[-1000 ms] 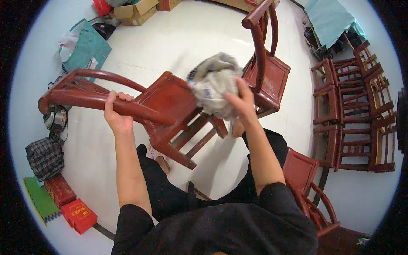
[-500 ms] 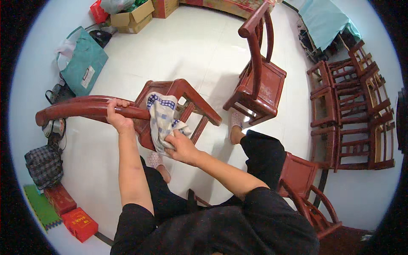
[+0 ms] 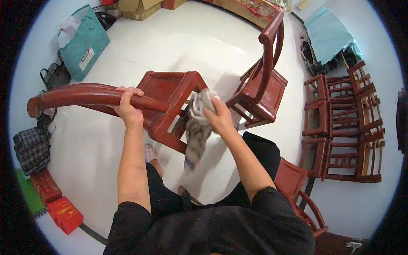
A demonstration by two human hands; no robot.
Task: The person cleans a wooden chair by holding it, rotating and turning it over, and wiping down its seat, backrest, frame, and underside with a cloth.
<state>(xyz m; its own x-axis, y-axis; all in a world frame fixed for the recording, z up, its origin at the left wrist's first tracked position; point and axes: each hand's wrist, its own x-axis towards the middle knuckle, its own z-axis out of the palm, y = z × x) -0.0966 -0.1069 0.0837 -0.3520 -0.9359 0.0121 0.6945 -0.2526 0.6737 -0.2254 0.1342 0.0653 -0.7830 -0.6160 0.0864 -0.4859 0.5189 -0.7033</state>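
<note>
A dark red wooden chair (image 3: 163, 87) is tipped over in front of me, its curved back rail pointing left. My left hand (image 3: 128, 108) is wrapped round one curved rail of the chair. In my right hand (image 3: 222, 115) is a bunched white cloth with a blue pattern (image 3: 196, 138), held against the chair's leg frame beside the seat. The cloth's lower end hangs down, smeared by motion. The fingertips of my right hand are partly hidden in the cloth.
A second red chair (image 3: 272, 91) stands upright to the right, and another chair (image 3: 290, 177) is by my right leg. Several chairs or stools (image 3: 318, 117) are stacked along the right wall. Bags, including a teal one (image 3: 87, 42), and a red box (image 3: 64, 214) line the left side.
My right hand has moved the cloth right and up, from the chair's rail and seat to its leg frame. The view has shifted slightly; my left hand still grips the rail.
</note>
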